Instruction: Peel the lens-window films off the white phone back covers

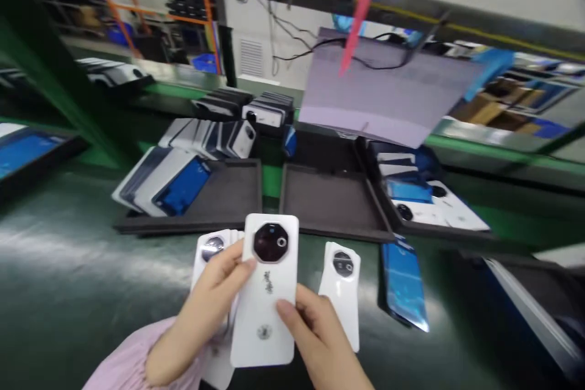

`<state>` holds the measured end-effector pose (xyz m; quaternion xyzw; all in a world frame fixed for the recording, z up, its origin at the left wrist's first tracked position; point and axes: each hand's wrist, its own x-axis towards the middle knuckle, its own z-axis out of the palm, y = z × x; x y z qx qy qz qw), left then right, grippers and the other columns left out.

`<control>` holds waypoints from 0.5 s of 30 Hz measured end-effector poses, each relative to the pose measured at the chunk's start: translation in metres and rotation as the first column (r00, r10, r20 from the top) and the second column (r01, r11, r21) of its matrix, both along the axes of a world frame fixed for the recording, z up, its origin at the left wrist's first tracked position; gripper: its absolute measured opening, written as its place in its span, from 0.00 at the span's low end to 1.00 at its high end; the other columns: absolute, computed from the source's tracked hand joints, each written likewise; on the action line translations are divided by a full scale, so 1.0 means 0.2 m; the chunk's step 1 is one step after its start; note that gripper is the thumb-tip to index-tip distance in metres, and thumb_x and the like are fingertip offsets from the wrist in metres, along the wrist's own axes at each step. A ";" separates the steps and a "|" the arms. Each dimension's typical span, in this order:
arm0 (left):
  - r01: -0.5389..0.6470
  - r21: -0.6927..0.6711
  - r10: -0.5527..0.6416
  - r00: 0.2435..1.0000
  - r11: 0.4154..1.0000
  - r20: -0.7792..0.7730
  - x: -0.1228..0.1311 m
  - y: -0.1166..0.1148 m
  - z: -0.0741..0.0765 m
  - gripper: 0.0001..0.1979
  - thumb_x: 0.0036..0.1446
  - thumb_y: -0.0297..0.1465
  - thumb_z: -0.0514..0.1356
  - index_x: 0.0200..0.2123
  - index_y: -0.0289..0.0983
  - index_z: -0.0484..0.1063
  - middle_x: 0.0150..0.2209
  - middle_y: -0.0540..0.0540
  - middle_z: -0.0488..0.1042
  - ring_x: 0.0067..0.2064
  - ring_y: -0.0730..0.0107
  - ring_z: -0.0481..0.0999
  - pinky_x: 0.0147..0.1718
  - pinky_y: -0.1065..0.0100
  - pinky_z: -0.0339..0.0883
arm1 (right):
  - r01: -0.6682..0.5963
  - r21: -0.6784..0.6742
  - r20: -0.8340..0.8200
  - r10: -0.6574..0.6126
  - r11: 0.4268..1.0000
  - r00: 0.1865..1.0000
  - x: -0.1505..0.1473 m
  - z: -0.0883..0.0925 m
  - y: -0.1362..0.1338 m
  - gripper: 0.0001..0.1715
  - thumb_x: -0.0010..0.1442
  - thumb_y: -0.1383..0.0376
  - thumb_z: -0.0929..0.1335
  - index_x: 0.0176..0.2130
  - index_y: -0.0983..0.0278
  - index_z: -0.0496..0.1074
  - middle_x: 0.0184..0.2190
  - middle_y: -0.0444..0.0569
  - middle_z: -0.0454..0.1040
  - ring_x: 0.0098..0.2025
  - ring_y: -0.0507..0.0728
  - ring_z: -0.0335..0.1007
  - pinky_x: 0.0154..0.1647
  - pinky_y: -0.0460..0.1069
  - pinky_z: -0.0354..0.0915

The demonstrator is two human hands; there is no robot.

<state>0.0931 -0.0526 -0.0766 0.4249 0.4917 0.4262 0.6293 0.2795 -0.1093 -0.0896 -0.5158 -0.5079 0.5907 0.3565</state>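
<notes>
A white phone back cover [262, 335] with a dark octagonal camera area is held up between both hands. My left hand [219, 277] pinches its upper left edge, the thumb lying on the front beside the camera area. My right hand [315, 323] grips the lower right edge with its thumb on the front. Behind my left hand, partly hidden, lie several similar white covers [204, 248]. To the right of my right hand is a small stack of white covers [340, 298] on the dark green table.
A blue film-covered panel [402, 283] lies farther right. Behind are a dark tray [233, 195] with leaning panels, another dark tray [329, 201], and a tray of white and blue panels [439, 207]. A grey sheet [379, 85] and red strap [363, 12] hang above.
</notes>
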 end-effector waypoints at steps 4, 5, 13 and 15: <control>0.058 0.000 -0.058 0.996 0.998 0.064 0.02 -0.01 -0.05 0.13 0.63 0.39 0.67 0.43 0.38 0.85 0.32 0.47 0.85 0.28 0.66 0.77 0.27 0.72 0.69 | -0.052 -0.056 0.055 0.055 0.997 0.997 0.02 0.00 -0.01 0.31 0.69 0.39 0.65 0.46 0.57 0.85 0.32 0.51 0.81 0.35 0.63 0.77 0.39 0.55 0.75; 0.069 -0.002 -0.068 0.995 0.998 0.072 0.02 -0.02 -0.06 0.13 0.64 0.39 0.67 0.44 0.38 0.85 0.32 0.47 0.85 0.29 0.66 0.77 0.28 0.73 0.69 | -0.061 -0.066 0.073 0.065 0.996 0.995 0.02 0.00 0.00 0.33 0.69 0.37 0.65 0.46 0.57 0.85 0.32 0.52 0.81 0.34 0.63 0.77 0.39 0.55 0.75; 0.087 -0.031 -0.087 0.996 0.996 -0.027 0.02 -0.01 -0.10 0.11 0.70 0.37 0.63 0.47 0.40 0.84 0.39 0.49 0.87 0.39 0.60 0.83 0.39 0.70 0.75 | -0.049 -0.035 0.239 0.056 0.998 0.969 0.03 -0.01 0.03 0.19 0.71 0.50 0.69 0.41 0.57 0.84 0.30 0.47 0.82 0.35 0.62 0.79 0.35 0.51 0.71; 0.123 -0.020 -0.124 0.988 0.992 -0.090 0.01 -0.02 -0.16 0.11 0.70 0.38 0.64 0.47 0.40 0.84 0.43 0.49 0.88 0.45 0.56 0.84 0.46 0.68 0.75 | 0.033 -0.008 0.310 -0.029 0.999 0.950 0.06 0.02 0.01 0.11 0.69 0.57 0.70 0.41 0.57 0.83 0.31 0.46 0.83 0.36 0.60 0.80 0.36 0.50 0.70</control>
